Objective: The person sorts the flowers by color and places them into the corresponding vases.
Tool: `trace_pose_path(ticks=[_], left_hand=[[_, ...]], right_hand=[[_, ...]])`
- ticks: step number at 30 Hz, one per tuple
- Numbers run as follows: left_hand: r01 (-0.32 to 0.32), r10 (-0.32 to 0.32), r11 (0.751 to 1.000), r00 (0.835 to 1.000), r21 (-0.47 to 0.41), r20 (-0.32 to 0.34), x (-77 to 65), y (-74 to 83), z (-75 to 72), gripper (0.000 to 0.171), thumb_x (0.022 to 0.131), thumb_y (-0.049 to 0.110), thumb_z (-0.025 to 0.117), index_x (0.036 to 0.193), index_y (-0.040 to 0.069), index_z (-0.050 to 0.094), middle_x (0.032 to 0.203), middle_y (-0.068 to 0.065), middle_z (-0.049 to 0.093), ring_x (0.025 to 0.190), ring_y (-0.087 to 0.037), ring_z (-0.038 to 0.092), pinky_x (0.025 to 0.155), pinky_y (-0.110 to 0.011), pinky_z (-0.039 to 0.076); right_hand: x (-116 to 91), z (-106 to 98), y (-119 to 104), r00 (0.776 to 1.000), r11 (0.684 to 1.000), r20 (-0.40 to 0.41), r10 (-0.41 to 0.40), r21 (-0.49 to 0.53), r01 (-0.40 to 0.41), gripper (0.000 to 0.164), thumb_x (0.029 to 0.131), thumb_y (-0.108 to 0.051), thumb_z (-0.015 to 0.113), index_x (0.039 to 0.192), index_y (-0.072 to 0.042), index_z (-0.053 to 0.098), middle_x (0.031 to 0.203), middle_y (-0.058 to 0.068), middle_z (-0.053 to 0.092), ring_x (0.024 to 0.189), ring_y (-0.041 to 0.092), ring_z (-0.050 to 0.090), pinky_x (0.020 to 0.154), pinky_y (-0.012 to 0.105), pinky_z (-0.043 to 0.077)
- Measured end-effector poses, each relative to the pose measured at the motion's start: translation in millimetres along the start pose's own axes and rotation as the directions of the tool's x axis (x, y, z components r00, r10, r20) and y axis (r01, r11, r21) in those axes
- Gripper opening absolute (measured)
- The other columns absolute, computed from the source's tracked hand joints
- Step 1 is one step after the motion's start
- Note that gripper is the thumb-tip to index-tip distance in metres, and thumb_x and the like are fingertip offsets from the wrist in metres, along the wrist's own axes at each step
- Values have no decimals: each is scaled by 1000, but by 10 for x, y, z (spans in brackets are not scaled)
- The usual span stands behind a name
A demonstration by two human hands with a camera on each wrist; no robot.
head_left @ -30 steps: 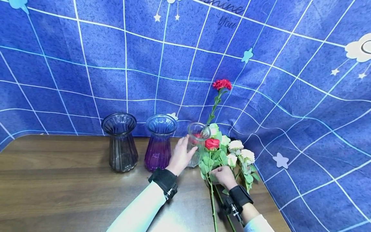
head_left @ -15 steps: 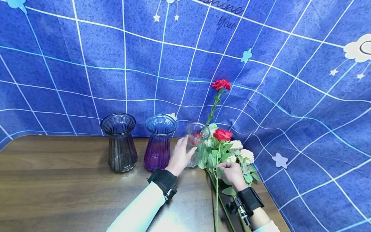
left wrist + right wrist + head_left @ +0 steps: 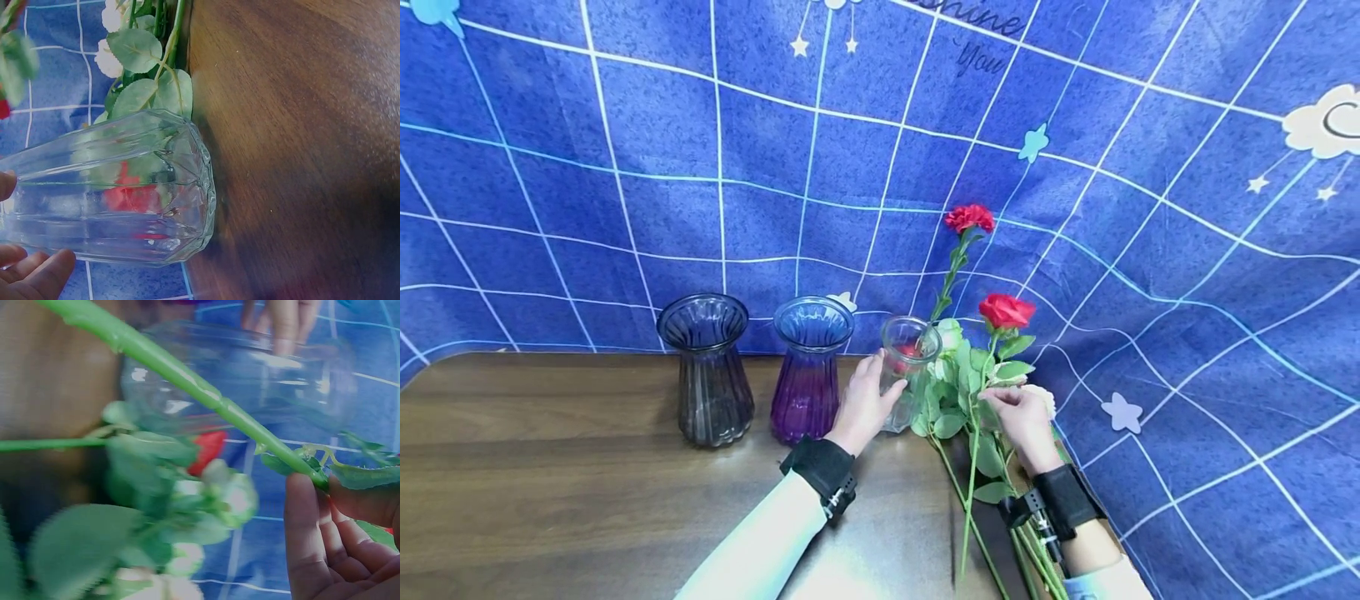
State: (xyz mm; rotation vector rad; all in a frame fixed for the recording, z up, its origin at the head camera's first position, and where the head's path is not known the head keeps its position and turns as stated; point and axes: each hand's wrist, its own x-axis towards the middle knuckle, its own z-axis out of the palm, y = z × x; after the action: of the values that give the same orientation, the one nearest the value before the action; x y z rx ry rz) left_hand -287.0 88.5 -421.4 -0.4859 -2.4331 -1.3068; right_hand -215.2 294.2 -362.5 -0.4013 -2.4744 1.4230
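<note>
My left hand grips the side of a clear glass vase, which stands upright on the table. In the left wrist view its fingers lie along the ribbed glass, with red petals showing through. My right hand pinches a red rose by its green stem between thumb and fingertips. The rose is raised, bloom up and stem slanting down toward the front. A red carnation rises behind the vase, the lower stem hidden by glass and leaves.
Left of the clear vase stand a blue-purple vase and a dark grey vase. Pale roses and leafy stems lie on the table's right side, under my right hand. A blue gridded cloth hangs behind.
My right hand has moved right and away from me, lifting the red rose out from among the other flowers. The left hand stays on the clear vase.
</note>
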Motion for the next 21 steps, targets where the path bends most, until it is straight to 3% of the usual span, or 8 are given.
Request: trace_pose_path(ticks=[4,8,12,16,21], left_hand=[[-35,35,999,998,9,-42,-18,1,10,59,87,25,66,133,-7,46,127,-24,53,116,-38,54,98,-47,45],[-22,23,999,999,25,-31,-14,-11,17,59,87,27,65,133,-5,46,127,-22,53,116,-37,54,98,-45,46],[3,-3,1000,1000,10,1,-6,-21,18,61,88,28,65,136,-4,44,130,-23,51,119,-37,52,101,-46,44],[-47,47,999,998,9,-40,-14,-58,49,61,90,31,61,135,-6,44,127,-24,52,116,-38,53,99,-46,45],[-54,54,999,997,-2,-46,-17,-59,49,61,89,30,62,135,-5,44,127,-25,52,115,-39,53,98,-47,45]], right_hand=[[70,-102,-229,996,999,-72,-49,9,50,24,86,-15,66,100,3,71,93,13,72,63,-5,58,62,13,50],[136,-191,-483,986,993,-131,-100,53,108,26,86,-18,67,102,2,70,99,16,71,61,-5,59,62,13,50],[181,-269,-744,975,981,-174,-138,114,159,29,86,-18,68,104,5,68,80,1,73,60,-5,60,61,14,53],[222,-312,-955,965,955,-199,-168,210,209,30,86,-14,66,104,11,65,60,-24,61,56,-4,61,59,15,54],[251,-347,-1147,943,938,-240,-230,204,281,28,87,-14,66,102,10,66,59,-25,61,52,-4,61,57,11,52]])
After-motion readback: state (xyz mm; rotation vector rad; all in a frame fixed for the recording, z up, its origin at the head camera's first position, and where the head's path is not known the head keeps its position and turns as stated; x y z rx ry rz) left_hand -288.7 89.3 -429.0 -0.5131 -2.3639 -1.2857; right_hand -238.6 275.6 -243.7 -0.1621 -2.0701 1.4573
